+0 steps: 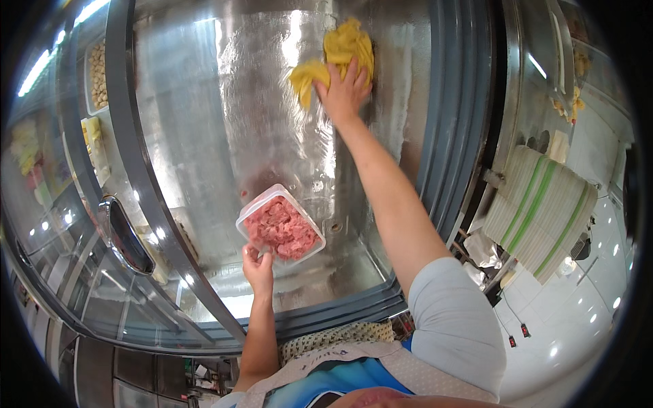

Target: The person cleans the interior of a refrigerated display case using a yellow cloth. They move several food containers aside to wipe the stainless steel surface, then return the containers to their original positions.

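Note:
My right hand (344, 95) reaches far into a metal-lined chest, its thumb and fingers on a bunched yellow cloth (349, 43) against the shiny metal floor. Closer to me, my left hand (258, 273) pinches the near left edge of a clear plastic tub (307, 212). Pink ground meat (282, 228) fills the tub, which sits turned at an angle. Part of the tub's near side is behind my left fingers.
Grey ridged rails (457, 109) edge the chest on the right, and a grey-framed glass panel (126, 136) stands on the left. A striped green and white towel (537, 211) hangs at the right. Beyond the left frame is a tray of small pale pieces (99, 75).

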Available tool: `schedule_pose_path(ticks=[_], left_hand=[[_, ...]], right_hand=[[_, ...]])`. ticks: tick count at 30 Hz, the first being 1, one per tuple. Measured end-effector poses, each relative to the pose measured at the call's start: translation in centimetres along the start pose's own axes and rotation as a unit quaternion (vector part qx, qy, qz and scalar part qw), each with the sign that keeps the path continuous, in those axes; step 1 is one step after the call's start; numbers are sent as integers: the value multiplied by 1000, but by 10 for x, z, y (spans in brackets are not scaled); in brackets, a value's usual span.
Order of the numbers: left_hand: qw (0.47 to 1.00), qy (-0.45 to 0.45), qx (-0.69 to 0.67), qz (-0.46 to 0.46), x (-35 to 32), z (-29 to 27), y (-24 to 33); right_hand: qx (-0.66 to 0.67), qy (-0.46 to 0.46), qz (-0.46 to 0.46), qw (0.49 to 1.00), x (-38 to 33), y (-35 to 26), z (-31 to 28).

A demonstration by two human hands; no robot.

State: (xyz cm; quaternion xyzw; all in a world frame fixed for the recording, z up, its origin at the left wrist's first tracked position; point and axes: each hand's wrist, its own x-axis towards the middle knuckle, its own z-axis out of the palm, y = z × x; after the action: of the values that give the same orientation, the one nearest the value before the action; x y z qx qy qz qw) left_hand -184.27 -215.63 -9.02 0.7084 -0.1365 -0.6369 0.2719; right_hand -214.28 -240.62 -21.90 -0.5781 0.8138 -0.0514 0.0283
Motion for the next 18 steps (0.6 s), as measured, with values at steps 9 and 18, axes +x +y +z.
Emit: schedule_pose_path(ticks=[9,18], left_hand=[[999,14,-35,-25,1,9,5],[998,38,-15,46,55,7,11]], right_hand=[[502,-5,248,829,129,9,-50],[-49,-14,-43,998,114,-3,-24]])
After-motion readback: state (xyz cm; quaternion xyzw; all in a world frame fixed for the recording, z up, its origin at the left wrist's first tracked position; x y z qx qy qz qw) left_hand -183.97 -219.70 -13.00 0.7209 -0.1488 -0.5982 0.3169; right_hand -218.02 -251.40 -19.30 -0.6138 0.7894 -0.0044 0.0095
